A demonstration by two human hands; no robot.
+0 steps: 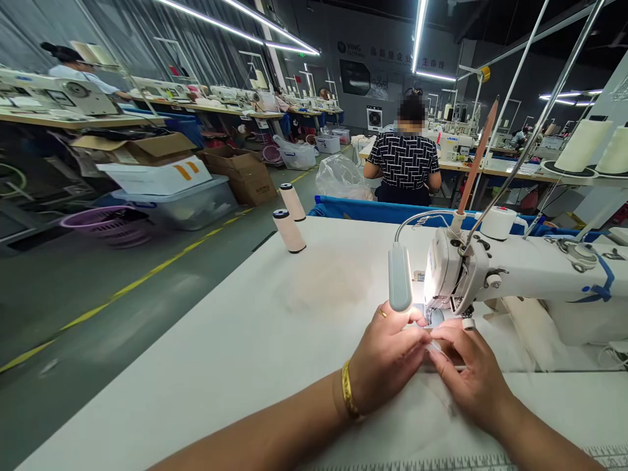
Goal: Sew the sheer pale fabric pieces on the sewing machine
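My left hand (387, 356) and my right hand (471, 373) rest side by side on white fabric (422, 418) at the foot of a white sewing machine (515, 275). The fingertips of both hands meet just in front of the needle area (432, 317) and pinch the thin cloth there. A gold bangle (347, 390) circles my left wrist and a ring sits on a left finger. A small grey lamp (400, 278) on a bent stalk shines down on the needle area. What lies under the presser foot is hidden by my fingers.
Two cream thread cones (289, 230) stand on the white table (220, 353) at the back left. Larger cones (583, 145) sit on a stand at right. A person in a patterned top (405, 163) sits ahead. Boxes, a bin and a pink basket (110, 222) line the floor left.
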